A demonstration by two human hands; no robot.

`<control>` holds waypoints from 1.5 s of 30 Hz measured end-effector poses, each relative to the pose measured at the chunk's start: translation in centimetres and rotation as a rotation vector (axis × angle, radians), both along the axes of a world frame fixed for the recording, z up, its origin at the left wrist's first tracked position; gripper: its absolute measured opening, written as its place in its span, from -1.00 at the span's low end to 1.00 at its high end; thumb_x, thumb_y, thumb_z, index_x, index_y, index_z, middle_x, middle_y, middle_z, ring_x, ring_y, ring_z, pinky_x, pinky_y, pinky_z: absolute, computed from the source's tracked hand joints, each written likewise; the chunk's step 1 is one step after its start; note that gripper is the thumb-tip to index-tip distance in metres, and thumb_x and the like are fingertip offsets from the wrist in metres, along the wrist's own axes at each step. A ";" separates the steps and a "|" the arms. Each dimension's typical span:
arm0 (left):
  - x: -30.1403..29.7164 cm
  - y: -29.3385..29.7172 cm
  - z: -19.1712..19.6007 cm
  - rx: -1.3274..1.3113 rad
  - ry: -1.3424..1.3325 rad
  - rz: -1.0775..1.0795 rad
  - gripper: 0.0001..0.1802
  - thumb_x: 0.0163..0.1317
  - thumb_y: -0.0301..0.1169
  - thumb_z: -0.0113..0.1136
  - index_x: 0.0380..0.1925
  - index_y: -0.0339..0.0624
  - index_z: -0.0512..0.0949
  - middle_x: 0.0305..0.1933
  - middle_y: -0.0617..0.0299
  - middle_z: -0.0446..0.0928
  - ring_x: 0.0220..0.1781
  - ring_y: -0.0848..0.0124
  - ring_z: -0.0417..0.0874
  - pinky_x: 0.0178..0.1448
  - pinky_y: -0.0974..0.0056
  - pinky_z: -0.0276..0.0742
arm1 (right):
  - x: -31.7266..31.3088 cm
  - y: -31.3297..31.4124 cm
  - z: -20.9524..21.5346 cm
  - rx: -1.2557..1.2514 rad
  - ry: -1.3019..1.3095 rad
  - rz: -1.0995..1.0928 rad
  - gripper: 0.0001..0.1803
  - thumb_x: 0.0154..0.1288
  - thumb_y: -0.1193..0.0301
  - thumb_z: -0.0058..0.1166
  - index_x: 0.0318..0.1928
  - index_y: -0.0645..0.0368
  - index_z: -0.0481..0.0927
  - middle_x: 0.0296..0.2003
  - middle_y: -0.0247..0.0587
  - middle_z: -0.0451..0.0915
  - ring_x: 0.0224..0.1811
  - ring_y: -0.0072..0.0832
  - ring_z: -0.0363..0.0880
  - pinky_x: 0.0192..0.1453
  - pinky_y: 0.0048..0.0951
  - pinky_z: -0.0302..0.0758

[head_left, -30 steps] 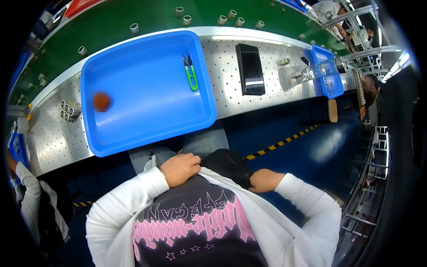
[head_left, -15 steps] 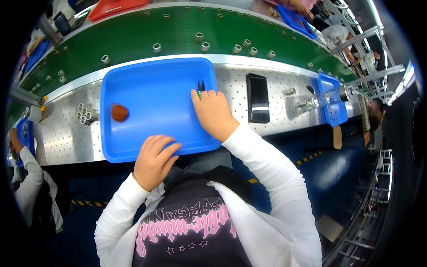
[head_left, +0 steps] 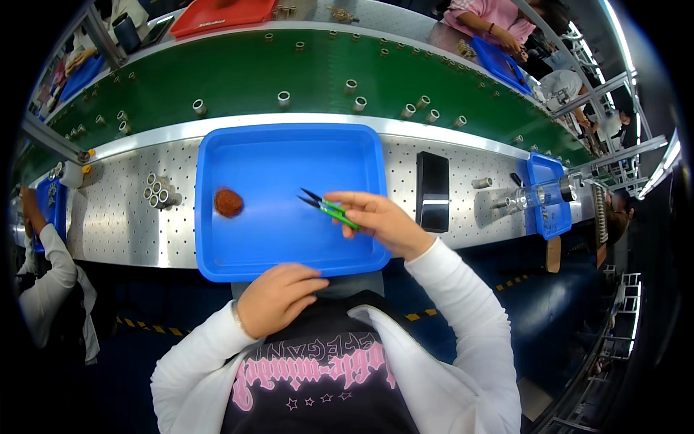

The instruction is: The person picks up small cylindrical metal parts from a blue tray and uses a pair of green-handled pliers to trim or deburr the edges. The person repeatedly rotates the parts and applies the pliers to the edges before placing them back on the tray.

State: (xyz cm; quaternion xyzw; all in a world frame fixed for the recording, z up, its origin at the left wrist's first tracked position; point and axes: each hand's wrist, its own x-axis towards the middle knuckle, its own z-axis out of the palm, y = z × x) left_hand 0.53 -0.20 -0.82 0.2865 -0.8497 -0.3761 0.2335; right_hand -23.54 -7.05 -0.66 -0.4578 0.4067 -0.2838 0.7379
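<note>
Two hands are working at a blue tray (head_left: 217,264) on the perforated metal desk (head_left: 116,224). The right hand (head_left: 379,223) is gripping green-handled snips (head_left: 327,207) over the tray's right half, blades pointing left toward a brown fuzzy ball (head_left: 228,202) lying well apart near the left wall. The left hand (head_left: 278,296), loosely curled and holding nothing, is resting at the tray's near rim. Bare tray floor is lying between snips and ball.

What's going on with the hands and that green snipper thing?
Right hand grips green snips over blue tray. Left hand empty at near rim. Brown lump untouched.
</note>
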 end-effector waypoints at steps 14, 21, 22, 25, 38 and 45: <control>9.8 10.6 -4.8 1.053 0.441 0.339 -0.57 0.23 -0.27 0.02 -0.69 -0.43 0.48 -0.52 0.02 0.49 -0.28 0.19 0.51 -0.03 0.12 0.37 | -6.5 -3.7 0.7 -0.028 -0.046 -0.315 -0.67 0.37 0.21 -0.18 -0.51 0.11 0.33 -0.68 -0.50 0.19 -0.69 -0.72 0.13 -0.61 -0.66 0.09; 1.7 3.6 -2.1 1.088 0.645 0.493 -0.41 0.35 -0.33 -0.17 -0.93 -0.19 0.14 -0.86 0.28 0.16 -0.78 0.50 0.13 -0.60 0.38 0.15 | -16.0 -14.2 -2.0 -0.802 1.065 -0.587 -0.79 0.11 0.32 0.11 -0.26 0.14 0.53 -0.55 -0.25 0.51 -0.51 -0.42 0.47 -0.39 -0.39 0.40; 0.3 2.6 -2.3 1.169 0.633 0.518 -0.42 0.33 -0.31 -0.11 -0.92 -0.19 0.17 -0.85 0.31 0.18 -0.77 0.55 0.15 -0.61 0.40 0.14 | -15.1 -15.1 -1.3 -0.712 1.214 -0.589 -0.77 0.07 0.33 0.13 -0.25 0.13 0.53 -0.50 -0.18 0.56 -0.45 -0.33 0.53 -0.34 -0.35 0.42; -2.3 1.9 -2.2 0.981 0.120 0.231 -0.51 0.30 -0.26 -0.04 -0.79 -0.28 0.37 -0.80 0.27 0.27 -0.71 0.54 0.27 -0.56 0.37 0.20 | -15.4 -17.8 -2.6 -0.802 1.504 -0.516 -0.77 0.09 0.29 0.11 -0.23 0.09 0.55 -0.40 -0.13 0.59 -0.33 -0.19 0.56 -0.28 -0.25 0.45; 1.4 -4.4 2.3 0.728 0.478 0.404 -0.81 0.19 -0.50 0.05 -0.20 -0.30 0.52 -0.22 0.15 0.54 -0.13 0.39 0.53 -0.03 0.34 0.41 | -5.6 -13.1 0.8 -0.707 0.612 -0.344 -0.80 0.18 0.38 0.06 -0.26 0.26 0.58 -0.45 -0.28 0.57 -0.42 -0.62 0.45 -0.37 -0.54 0.34; -2.9 -5.0 0.4 0.871 0.760 0.413 -0.53 0.21 -0.53 0.03 0.15 -0.31 0.27 0.01 0.13 0.44 0.00 0.43 0.47 0.09 0.38 0.37 | 2.2 -2.2 1.9 -0.388 0.250 0.011 -0.82 0.21 0.42 0.03 -0.26 0.29 0.55 -0.50 -0.34 0.50 -0.44 -0.68 0.34 -0.35 -0.59 0.32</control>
